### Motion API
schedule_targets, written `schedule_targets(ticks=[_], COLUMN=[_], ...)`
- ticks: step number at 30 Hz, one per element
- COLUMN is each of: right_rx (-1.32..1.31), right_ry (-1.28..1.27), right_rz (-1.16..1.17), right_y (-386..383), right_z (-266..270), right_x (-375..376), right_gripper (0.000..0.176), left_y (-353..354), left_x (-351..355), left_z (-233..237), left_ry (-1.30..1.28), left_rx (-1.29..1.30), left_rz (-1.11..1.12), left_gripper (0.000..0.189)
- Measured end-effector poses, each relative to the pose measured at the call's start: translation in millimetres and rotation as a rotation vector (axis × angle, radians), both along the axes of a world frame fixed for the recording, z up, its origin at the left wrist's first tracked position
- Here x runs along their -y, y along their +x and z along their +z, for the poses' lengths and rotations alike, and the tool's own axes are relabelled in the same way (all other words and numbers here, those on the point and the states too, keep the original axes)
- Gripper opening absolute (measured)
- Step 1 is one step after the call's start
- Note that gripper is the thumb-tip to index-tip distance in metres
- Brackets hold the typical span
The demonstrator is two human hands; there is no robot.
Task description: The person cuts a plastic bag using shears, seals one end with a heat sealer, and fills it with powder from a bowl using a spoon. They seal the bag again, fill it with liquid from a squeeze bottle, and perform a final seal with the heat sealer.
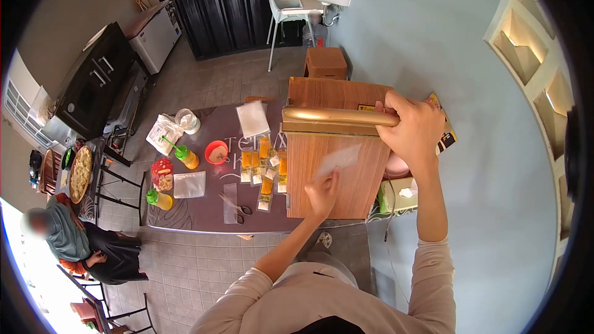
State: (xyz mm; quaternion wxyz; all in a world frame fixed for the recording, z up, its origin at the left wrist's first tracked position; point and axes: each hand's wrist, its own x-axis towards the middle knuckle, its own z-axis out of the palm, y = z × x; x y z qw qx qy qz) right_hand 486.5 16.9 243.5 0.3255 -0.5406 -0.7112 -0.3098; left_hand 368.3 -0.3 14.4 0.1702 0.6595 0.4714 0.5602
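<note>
Grey floor tiles [179, 260] and a pale blue wall [489, 148] were seen around a dark table [207, 210], pretty cluttered honestly. At its right end a wooden box [309, 167] was stood, with a thick gold bar [328, 115] fitted across its upper edge.

That bar was gripped at its right end by the right hand [416, 127], fingers wrapped firmly round it. The left hand [322, 195] was raised in front of the box, its fingers drawn close together at the lower edge of a clear bag [341, 159]. Everything there was blurred, so whether the bag was actually pinched couldn't be told.

As for handling, the bag would be judged very light, floppy and a bit slippery, easily creased, and best taken by a corner or edge. The box looked heavy and stiff by comparison; the bar seemed the natural hold, being smooth and rounded.

Looks-wise, the bag was whitish and see-through, tilted in the air. Brown wood grain was shown on the box, with a shiny finish on the bar. Orange packets [265, 187] were laid just beside it, scissors [245, 211] nearer the table's edge.
</note>
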Motion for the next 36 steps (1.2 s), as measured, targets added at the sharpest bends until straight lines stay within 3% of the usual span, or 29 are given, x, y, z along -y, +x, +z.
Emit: schedule_targets(ticks=[2, 5, 11, 27, 36], right_rx=[0.004, -0.007, -0.012, -0.054, -0.205], right_ry=[0.010, 0.015, -0.028, -0.168, -0.559], right_rz=[0.010, 0.036, 0.043, 0.003, 0.032], right_y=[0.9, -0.1, -1.9, -5.7, -22.9], right_z=[-1.2, -3.2, -2.1, -8.1, -96.2], right_x=[0.7, 2.7, 9.5, 23.3, 86.2], right_gripper=[0.024, 0.024, 0.021, 0.012, 0.019], left_y=[2.8, -8.2, -19.1, -26.1, -126.6], left_x=[-6.7, -4.5, -3.3, -8.1, 23.4], left_z=[-15.6, -12.8, -6.3, -5.7, -34.3], left_ry=[-0.448, -0.573, -0.717, -0.727, -0.538], left_rx=[0.756, 0.893, 1.005, 1.061, 1.078], left_rz=[-0.238, -0.292, -0.357, -0.400, 0.006], left_gripper=[0.018, 0.022, 0.021, 0.018, 0.018])
